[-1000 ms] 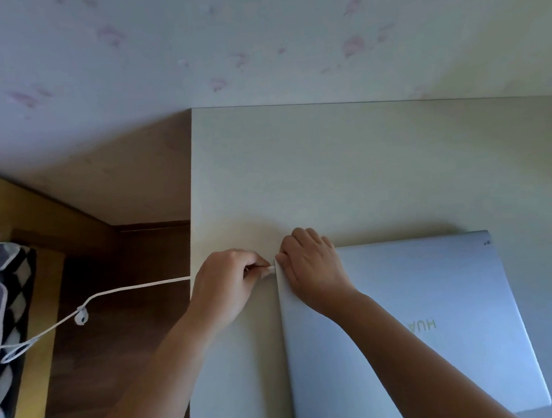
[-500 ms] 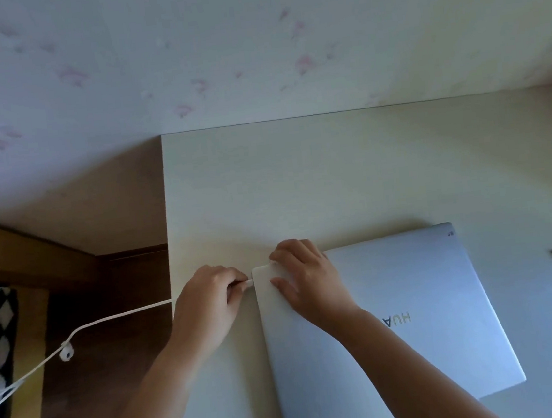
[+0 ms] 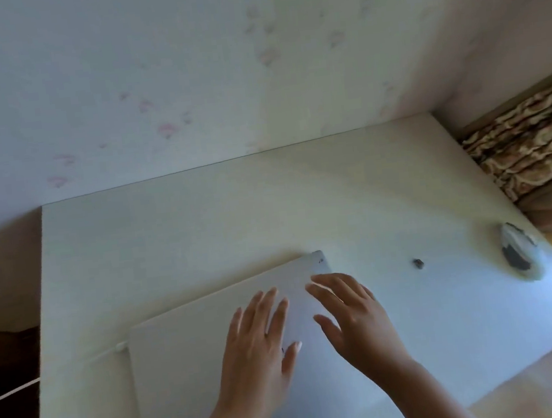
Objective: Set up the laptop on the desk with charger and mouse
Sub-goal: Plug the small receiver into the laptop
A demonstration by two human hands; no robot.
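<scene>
Around your work area, a small dark speck (image 3: 418, 263) lies on the white desk (image 3: 202, 230) to the right of the laptop, and farther right, near the desk's right edge, sits a blurred white and dark thing (image 3: 519, 253), which may be the mouse, though you cannot tell for sure. A patterned brown fabric (image 3: 531, 151) shows past the desk's far right corner. Nothing lies on the lid except your 2 hands.

The laptop (image 3: 188, 361) is silver, closed, and lies flat on the near middle of the desk, turned slightly askew. The white charger cable (image 3: 112, 351) meets its left edge and trails off the desk's left side. Your left hand (image 3: 259, 350) and right hand (image 3: 354, 319) both rest over the lid, fingers straight and spread, gripping nothing.
</scene>
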